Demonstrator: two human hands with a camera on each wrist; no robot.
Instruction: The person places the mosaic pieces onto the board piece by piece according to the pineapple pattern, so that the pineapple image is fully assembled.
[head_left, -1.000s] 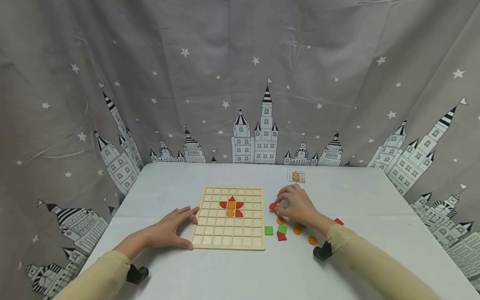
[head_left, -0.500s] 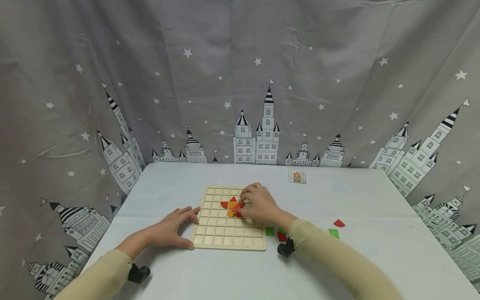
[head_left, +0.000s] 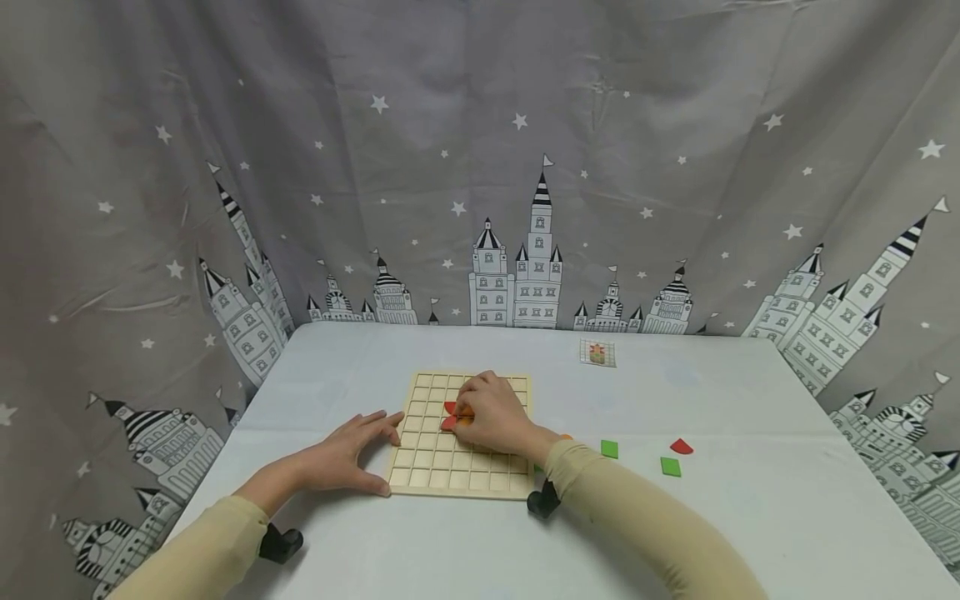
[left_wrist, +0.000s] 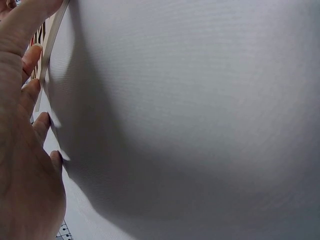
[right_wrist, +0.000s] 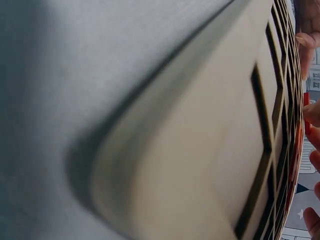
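The right hand [head_left: 495, 414], nearly closed, pinches 1 red piece [head_left: 447, 424].

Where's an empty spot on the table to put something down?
Bare table lies in front of the board, between the sleeves, and right of the loose red wedge. Pieces crowd the table right of the board, around the right sleeve.

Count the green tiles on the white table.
3 visible: one flat green square tile by the beige right sleeve, another near the red quarter-circle tile, and a partly hidden green tile beside the pale wooden grid board. The sleeve may hide more.
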